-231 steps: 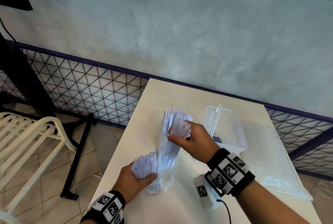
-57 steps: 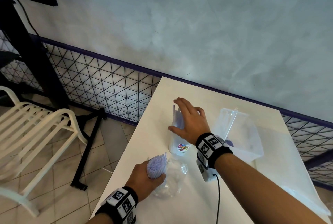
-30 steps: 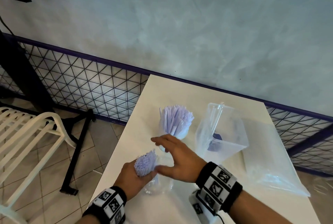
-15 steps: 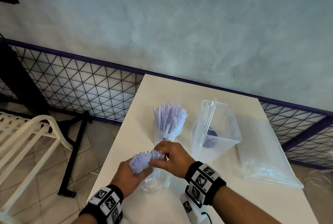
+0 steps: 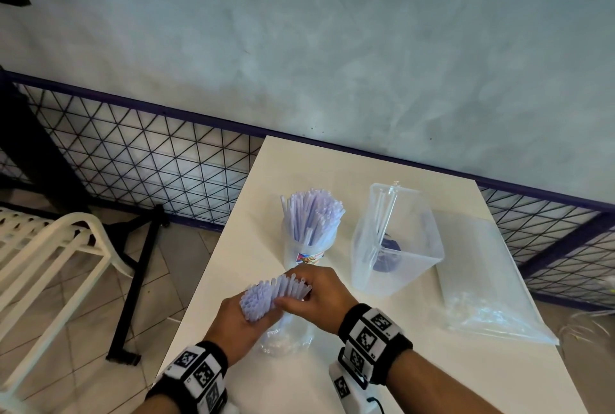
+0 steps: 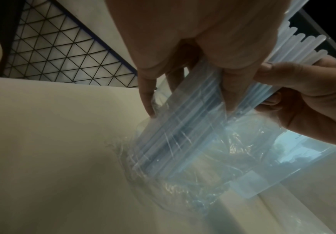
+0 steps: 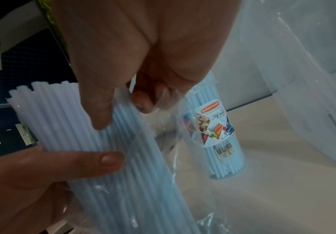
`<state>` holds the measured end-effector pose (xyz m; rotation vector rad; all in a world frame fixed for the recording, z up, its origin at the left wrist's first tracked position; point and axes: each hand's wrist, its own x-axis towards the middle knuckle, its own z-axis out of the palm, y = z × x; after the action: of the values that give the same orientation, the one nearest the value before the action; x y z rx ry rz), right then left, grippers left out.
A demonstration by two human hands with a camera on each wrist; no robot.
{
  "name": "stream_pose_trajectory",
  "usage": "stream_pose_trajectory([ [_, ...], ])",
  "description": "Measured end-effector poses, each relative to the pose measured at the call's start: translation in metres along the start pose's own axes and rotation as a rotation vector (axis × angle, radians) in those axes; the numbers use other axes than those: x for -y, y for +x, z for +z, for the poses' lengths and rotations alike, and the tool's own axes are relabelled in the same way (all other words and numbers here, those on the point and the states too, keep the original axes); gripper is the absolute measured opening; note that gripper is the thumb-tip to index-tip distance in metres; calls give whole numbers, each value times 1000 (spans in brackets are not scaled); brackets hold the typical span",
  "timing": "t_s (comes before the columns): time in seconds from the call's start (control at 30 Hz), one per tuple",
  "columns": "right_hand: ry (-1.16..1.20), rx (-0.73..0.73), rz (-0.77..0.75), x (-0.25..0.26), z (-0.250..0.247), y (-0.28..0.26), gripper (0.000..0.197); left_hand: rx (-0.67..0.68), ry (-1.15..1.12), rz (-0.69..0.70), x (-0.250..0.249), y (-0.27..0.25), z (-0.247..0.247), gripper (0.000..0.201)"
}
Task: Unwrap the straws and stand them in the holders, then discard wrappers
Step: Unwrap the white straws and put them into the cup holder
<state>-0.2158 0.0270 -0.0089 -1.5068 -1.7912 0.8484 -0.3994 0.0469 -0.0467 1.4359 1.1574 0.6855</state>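
A bundle of pale lilac straws [image 5: 273, 292] leans in a clear wrapper [image 5: 287, 337] at the near edge of the white table [image 5: 336, 164]. My left hand [image 5: 247, 316] grips the bundle through the wrapper, its thumb [image 7: 95, 159] lying across the straws [image 7: 59, 120]. My right hand [image 5: 301, 298] holds the bare upper part of the same bundle, thumb [image 7: 101, 110] on top and fingers curled behind. In the left wrist view the straws [image 6: 185, 125] run down into the crumpled wrapper [image 6: 185, 178]. Behind stands a round clear holder [image 5: 307, 240] full of straws, labelled [image 7: 216, 125].
A square clear container [image 5: 397, 260] with a few thin sticks stands right of the round holder. A large clear plastic bag [image 5: 486, 284] lies flat at the table's right. A wire-mesh fence [image 5: 133, 160], a white chair [image 5: 43, 264] and tiled floor are to the left.
My right hand left the filled round holder and came back to the bundle in my left hand, then took hold of its upper straws. The left hand kept its grip.
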Motion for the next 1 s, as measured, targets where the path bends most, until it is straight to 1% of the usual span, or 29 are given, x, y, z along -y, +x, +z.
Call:
stream_pose_trajectory([
  [0.13, 42, -18, 11, -2, 3, 0, 13, -14, 21, -16, 1, 1, 0, 14],
  [0.2, 62, -37, 32, -2, 2, 0, 12, -44, 1, -27, 1, 1, 1, 14],
  [0.27, 73, -52, 42, -3, 1, 1, 20, -76, -19, -37, 1, 1, 0, 13],
  [0.37, 31, -29, 2, -2, 3, 1, 27, -58, -12, -39, -1, 1, 1, 12],
  [0.4, 6, -28, -5, -1, 4, 1, 26, -51, -10, -33, -2, 0, 2, 12],
  [0.5, -26, 11, 19, -3, 5, 3, 17, -31, 5, -12, -5, 0, 4, 17],
  [0.63, 6, 15, 62, 0, -3, 3, 18, -55, 25, -2, -4, -1, 3, 16],
  [0.7, -11, -1, 48, 8, -16, 6, 17, -74, 32, -4, -3, -2, 2, 17],
  [0.73, -28, -14, 47, 12, -25, 10, 20, -70, 39, -2, -2, -2, 1, 19],
  [0.83, -112, -37, 35, 35, -62, 24, 41, -52, 59, -1, 1, -1, 1, 20],
  [0.87, -132, -57, 29, 45, -75, 30, 41, -60, 57, -4, 2, 0, 1, 18],
  [0.93, -129, -129, -5, 63, -100, 41, 25, -74, 55, -1, 4, 1, 2, 16],
  [1.0, -109, -188, -21, 75, -121, 55, 19, -77, 62, 7, 7, 3, 2, 16],
])
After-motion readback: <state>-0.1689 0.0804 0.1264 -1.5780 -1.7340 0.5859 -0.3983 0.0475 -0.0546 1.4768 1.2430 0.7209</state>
